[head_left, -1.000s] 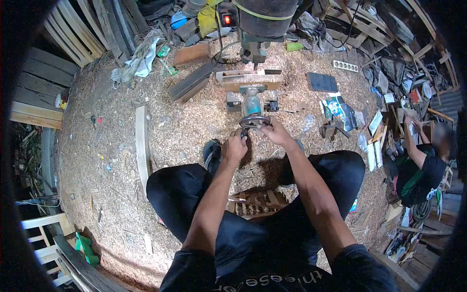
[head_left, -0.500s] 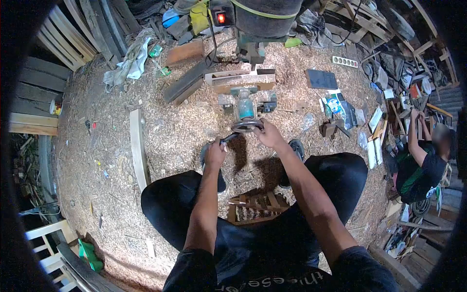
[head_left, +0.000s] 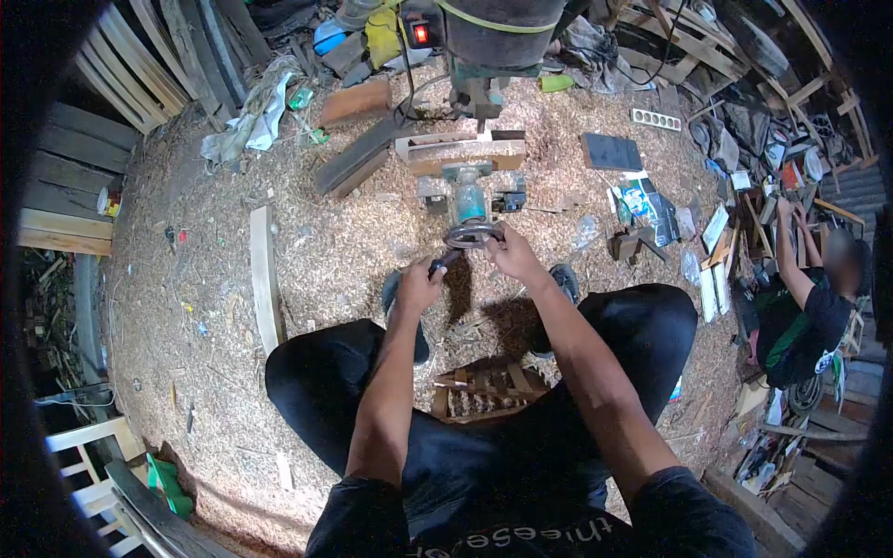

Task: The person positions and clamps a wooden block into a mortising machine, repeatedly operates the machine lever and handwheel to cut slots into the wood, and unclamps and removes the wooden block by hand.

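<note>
My right hand (head_left: 514, 258) is closed on the rim of a dark metal handwheel (head_left: 453, 232) at the near end of a green machine vise. My left hand (head_left: 418, 286) is wrapped round a dark lever handle (head_left: 446, 261) just left of and below the wheel. Beyond the wheel, a wooden workpiece (head_left: 465, 160) with a slot along its top sits across the vise. Above it hangs the machine's bit (head_left: 482, 125), close to the wood's far side; whether they touch, I cannot tell. The dark machine head (head_left: 502, 37) carries a lit red switch (head_left: 420, 34).
Wood chips cover the ground. A dark beam (head_left: 355, 160), a reddish wood block (head_left: 356, 102) and a pale board (head_left: 264, 274) lie to the left. On the right are a dark board (head_left: 612, 151), a power strip (head_left: 656, 119) and another person (head_left: 805, 307) among scraps.
My left hand and the lever handle have shifted slightly right. The handwheel sits slightly higher in view, and the bit shows more clearly above the workpiece. My right hand keeps its grip.
</note>
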`<state>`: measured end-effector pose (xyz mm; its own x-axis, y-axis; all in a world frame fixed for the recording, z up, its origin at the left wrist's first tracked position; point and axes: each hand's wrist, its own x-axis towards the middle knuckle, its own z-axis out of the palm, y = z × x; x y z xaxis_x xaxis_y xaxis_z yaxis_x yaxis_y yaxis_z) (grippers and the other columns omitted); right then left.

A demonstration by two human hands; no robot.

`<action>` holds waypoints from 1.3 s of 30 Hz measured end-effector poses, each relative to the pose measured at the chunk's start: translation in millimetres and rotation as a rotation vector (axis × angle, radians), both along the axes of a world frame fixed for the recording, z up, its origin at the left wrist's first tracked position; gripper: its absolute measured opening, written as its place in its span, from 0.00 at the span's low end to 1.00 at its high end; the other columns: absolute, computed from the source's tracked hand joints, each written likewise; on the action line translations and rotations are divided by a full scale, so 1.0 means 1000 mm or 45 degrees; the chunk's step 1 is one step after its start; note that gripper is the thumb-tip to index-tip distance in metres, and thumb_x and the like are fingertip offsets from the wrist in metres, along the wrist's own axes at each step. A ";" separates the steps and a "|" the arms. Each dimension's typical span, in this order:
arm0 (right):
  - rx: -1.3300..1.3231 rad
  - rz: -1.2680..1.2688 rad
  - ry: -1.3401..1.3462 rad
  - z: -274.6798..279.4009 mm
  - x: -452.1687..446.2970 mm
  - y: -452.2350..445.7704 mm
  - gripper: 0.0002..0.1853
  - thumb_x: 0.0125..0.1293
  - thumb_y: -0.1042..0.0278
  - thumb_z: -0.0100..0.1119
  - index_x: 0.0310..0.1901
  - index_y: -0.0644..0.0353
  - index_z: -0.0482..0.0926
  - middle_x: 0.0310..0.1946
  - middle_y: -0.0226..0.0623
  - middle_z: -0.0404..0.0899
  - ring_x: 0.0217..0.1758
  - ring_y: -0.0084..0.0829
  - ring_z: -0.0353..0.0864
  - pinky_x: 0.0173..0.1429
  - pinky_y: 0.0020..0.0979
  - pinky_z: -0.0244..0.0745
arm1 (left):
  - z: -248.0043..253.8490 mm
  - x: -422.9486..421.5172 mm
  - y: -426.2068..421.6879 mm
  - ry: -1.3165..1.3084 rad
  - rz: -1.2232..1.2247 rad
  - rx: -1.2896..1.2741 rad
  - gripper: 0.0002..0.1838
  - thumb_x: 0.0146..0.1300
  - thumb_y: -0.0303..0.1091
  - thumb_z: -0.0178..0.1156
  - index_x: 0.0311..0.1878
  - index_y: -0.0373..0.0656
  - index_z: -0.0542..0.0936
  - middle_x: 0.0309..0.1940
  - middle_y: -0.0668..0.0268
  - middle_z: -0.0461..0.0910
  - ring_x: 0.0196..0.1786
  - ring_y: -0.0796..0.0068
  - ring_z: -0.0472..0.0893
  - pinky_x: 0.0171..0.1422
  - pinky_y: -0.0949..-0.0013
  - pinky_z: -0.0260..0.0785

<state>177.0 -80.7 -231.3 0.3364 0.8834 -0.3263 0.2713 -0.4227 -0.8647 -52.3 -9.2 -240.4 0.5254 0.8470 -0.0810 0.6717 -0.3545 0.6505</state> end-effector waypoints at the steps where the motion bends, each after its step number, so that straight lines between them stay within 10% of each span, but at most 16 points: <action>1: 0.000 0.006 -0.025 0.000 0.001 0.002 0.24 0.71 0.59 0.58 0.60 0.67 0.70 0.38 0.51 0.82 0.37 0.40 0.84 0.45 0.37 0.80 | 0.009 0.002 -0.003 0.034 -0.006 0.064 0.16 0.63 0.41 0.65 0.43 0.36 0.80 0.34 0.46 0.82 0.37 0.43 0.82 0.42 0.49 0.73; 17: -0.084 0.143 -0.256 0.028 0.010 0.000 0.30 0.61 0.62 0.61 0.64 0.66 0.68 0.47 0.61 0.80 0.52 0.55 0.82 0.57 0.44 0.76 | 0.068 0.010 0.008 0.247 -0.010 -0.320 0.21 0.61 0.43 0.66 0.50 0.35 0.82 0.40 0.45 0.84 0.45 0.45 0.84 0.53 0.52 0.76; 23: 0.121 0.084 -0.439 0.078 0.011 -0.015 0.32 0.59 0.63 0.61 0.64 0.65 0.65 0.55 0.63 0.75 0.58 0.58 0.76 0.63 0.48 0.71 | 0.057 0.019 0.011 -0.209 0.055 0.256 0.21 0.61 0.38 0.63 0.57 0.41 0.80 0.47 0.48 0.83 0.51 0.45 0.82 0.57 0.53 0.75; 30: 0.604 -0.036 -0.673 0.178 0.017 -0.017 0.32 0.58 0.67 0.59 0.64 0.67 0.64 0.55 0.61 0.72 0.58 0.59 0.74 0.63 0.49 0.71 | 0.196 0.055 0.009 -0.392 0.046 0.527 0.21 0.61 0.34 0.62 0.57 0.38 0.78 0.54 0.48 0.80 0.56 0.48 0.80 0.62 0.56 0.72; 39: 1.581 -0.533 -0.851 0.439 0.064 0.049 0.27 0.59 0.69 0.65 0.58 0.71 0.69 0.49 0.54 0.74 0.54 0.49 0.76 0.61 0.43 0.70 | 0.415 0.130 0.031 -0.952 -0.086 0.946 0.23 0.59 0.29 0.62 0.59 0.36 0.77 0.55 0.49 0.78 0.59 0.48 0.77 0.65 0.57 0.69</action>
<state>240.5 -31.5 207.3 0.4123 0.2769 0.8680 0.8055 0.3344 -0.4893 77.5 21.4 174.7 0.2753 0.5178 0.8100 0.1532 -0.8554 0.4948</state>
